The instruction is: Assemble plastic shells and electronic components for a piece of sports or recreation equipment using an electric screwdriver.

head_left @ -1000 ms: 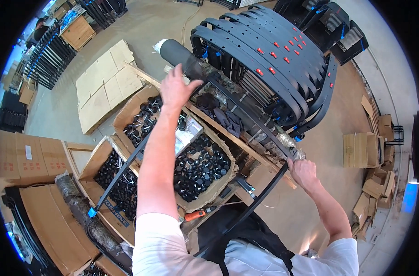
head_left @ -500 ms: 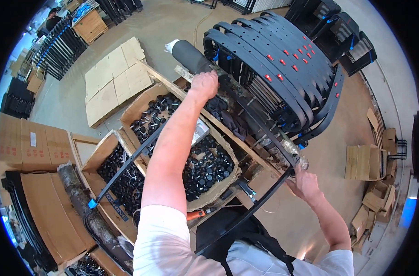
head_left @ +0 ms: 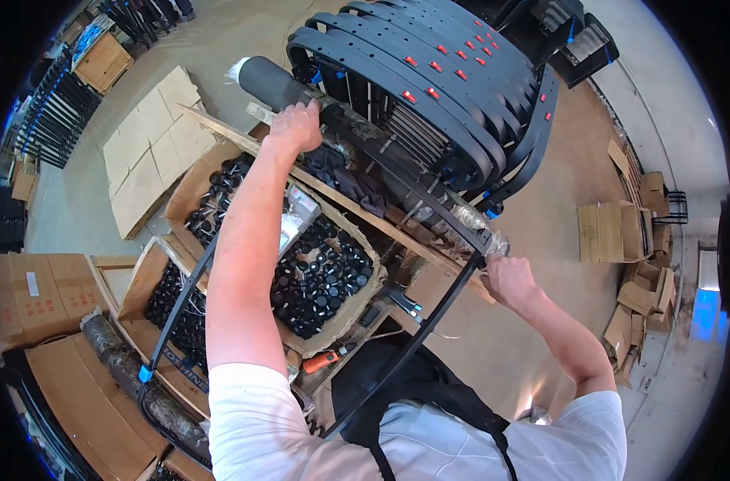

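Observation:
A U-shaped black metal tube frame (head_left: 413,186) lies across the padded rest in front of me, its two legs running back toward me. One leg ends in a blue cap (head_left: 146,373). My left hand (head_left: 298,128) is closed around the frame's far left corner, beside a thick dark padded roll (head_left: 266,82). At the opposite corner, my right hand (head_left: 509,276) grips the frame next to clear plastic wrapping (head_left: 497,243). My left forearm covers part of the left leg and the boxes below it.
Open cartons of black round-headed screw feet (head_left: 321,280) stand under my left arm. An orange-handled power tool (head_left: 322,361) lies near my body. Beyond the rest stands a stack of curved black frames (head_left: 429,72) with red clips. Flattened cardboard (head_left: 144,152) and empty cartons (head_left: 613,232) lie around.
The whole view has shifted, so the surroundings sit farther left and higher in the picture. Both hands keep their grip on the corners of the metal frame.

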